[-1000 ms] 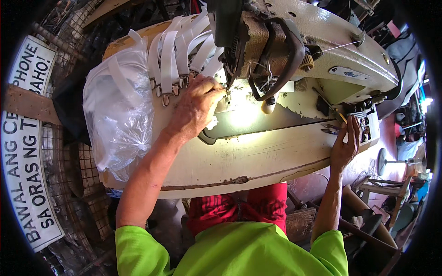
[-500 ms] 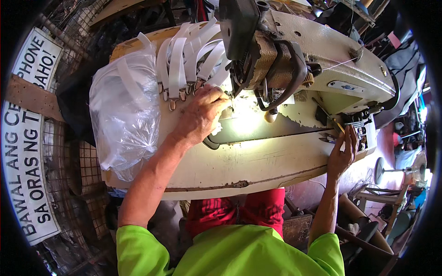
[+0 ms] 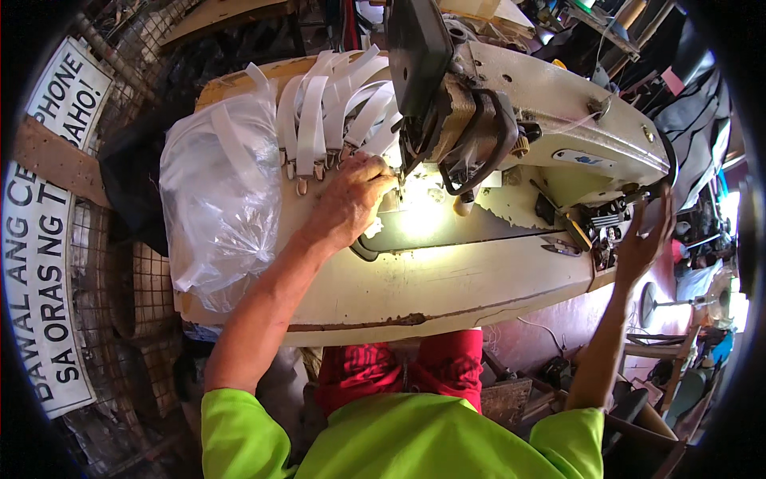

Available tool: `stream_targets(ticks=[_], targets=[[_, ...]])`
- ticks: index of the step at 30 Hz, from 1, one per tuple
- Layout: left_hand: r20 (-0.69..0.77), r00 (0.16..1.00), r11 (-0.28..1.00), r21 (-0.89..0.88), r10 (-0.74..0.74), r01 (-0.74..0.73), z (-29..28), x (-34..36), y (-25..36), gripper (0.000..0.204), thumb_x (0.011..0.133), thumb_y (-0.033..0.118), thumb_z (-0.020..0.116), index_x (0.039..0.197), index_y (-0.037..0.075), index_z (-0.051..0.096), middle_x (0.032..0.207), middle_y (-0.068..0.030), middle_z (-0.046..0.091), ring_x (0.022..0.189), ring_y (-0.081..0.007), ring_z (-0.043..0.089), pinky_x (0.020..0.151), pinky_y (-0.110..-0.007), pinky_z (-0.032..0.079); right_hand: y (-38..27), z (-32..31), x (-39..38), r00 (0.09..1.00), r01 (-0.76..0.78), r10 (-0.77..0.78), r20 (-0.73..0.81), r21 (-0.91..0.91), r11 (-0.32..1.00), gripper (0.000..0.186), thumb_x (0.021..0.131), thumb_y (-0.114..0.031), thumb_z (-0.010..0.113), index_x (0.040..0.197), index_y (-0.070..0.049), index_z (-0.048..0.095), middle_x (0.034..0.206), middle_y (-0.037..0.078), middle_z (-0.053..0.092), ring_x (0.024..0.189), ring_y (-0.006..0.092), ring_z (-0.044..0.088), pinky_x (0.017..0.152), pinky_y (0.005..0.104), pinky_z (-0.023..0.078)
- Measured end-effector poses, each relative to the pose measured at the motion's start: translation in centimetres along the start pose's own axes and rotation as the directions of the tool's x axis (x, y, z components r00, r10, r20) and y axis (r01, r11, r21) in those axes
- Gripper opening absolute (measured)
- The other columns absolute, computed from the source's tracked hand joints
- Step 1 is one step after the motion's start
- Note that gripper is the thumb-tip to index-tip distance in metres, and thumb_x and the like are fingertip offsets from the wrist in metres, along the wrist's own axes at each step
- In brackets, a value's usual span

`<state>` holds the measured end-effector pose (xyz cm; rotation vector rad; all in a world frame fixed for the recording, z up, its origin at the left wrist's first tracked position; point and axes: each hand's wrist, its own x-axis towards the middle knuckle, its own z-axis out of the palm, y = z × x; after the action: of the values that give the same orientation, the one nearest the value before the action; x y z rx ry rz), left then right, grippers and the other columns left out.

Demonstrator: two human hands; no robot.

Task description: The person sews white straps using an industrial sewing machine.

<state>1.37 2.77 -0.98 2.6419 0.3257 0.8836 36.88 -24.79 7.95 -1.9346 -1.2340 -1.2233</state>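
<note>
Left hand [image 3: 349, 201] on white straps [image 3: 335, 112], right hand [image 3: 642, 243] at sewing machine [image 3: 542, 136] end

Cream table [image 3: 447, 291]: sewing machine [image 3: 542, 136], plastic bag [image 3: 219, 199]

There is one view only, worn on the person's head and looking steeply down, close over the sewing machine [image 3: 550, 152] and its cream tabletop [image 3: 447, 291]. The fisheye bends the tabletop's near edge and darkens the corners. The person's green shirt [image 3: 399, 439] fills the lower edge below the machine, and both forearms rise from there toward it.
</note>
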Motion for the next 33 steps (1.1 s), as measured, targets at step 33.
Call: stream_targets(ticks=[33], targets=[[-0.345, 0.935, 0.83, 0.497, -0.079, 0.253, -0.9, -0.7, -0.7, 0.022, 0.071, 0.007, 0.07, 0.091, 0.008, 0.062, 0.089, -0.0084, 0.054, 0.091, -0.0286, 0.051, 0.08, -0.044, 0.043, 15.8, 6.6, 7.1, 0.928, -0.16, 0.129, 0.35, 0.062, 0.985, 0.039, 0.098, -0.038, 0.052, 0.112, -0.003, 0.065, 0.09, 0.011, 0.067, 0.078, 0.0234, 0.063, 0.071, 0.0324, 0.049]])
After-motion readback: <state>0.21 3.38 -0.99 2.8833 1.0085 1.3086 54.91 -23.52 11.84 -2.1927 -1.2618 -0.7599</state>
